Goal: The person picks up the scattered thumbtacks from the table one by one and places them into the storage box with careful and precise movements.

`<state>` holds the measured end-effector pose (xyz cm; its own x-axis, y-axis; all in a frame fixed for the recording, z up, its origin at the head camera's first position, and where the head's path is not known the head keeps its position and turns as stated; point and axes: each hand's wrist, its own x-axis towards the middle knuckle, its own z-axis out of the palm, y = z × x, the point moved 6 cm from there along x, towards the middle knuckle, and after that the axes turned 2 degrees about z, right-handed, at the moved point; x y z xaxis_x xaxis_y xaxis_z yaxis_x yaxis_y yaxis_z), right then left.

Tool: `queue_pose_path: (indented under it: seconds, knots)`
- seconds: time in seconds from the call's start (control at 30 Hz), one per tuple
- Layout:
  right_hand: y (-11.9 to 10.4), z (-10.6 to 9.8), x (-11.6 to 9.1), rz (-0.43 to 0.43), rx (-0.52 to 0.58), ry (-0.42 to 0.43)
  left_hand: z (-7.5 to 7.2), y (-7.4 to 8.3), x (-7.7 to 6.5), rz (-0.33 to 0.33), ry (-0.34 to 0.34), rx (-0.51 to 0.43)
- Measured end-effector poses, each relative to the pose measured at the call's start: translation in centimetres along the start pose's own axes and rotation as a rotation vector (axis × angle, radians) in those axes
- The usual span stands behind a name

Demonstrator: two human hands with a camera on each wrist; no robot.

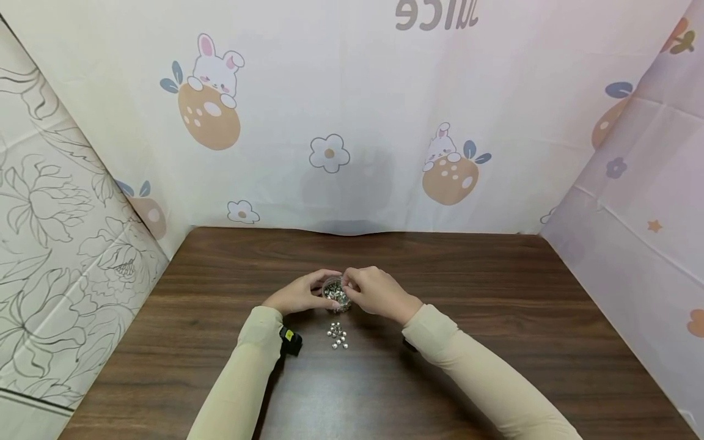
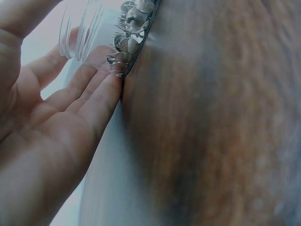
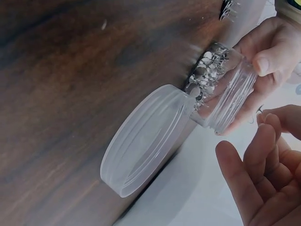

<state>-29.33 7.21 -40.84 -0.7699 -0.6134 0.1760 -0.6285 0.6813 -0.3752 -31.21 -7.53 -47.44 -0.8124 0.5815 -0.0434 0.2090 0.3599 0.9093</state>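
My left hand (image 1: 297, 296) holds a clear plastic jar (image 3: 232, 96) on the table, thumb on the near side and fingers around the far side. Silver thumbtacks (image 3: 206, 73) fill the bottom part of the jar, which stands without its lid. Over the jar's mouth, my right hand (image 1: 381, 293) pinches a small silver thumbtack (image 3: 259, 110) between thumb and fingertips. The screw lid (image 3: 141, 143), clear and round, stands beside the jar in the right wrist view; my right hand hides it in the head view.
Several loose thumbtacks (image 1: 337, 335) lie in a small cluster on the dark wooden table (image 1: 484, 366), just in front of the jar. A printed curtain (image 1: 352, 110) hangs along the back edge, with more cloth at both sides.
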Motion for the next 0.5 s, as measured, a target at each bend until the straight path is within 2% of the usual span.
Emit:
queue_pose_path:
  seconds: [0.5]
  knots:
    - [-0.4, 0.0, 1.7, 0.002, -0.034, 0.01, 0.0, -0.1, 0.3, 0.041, -0.006, -0.021]
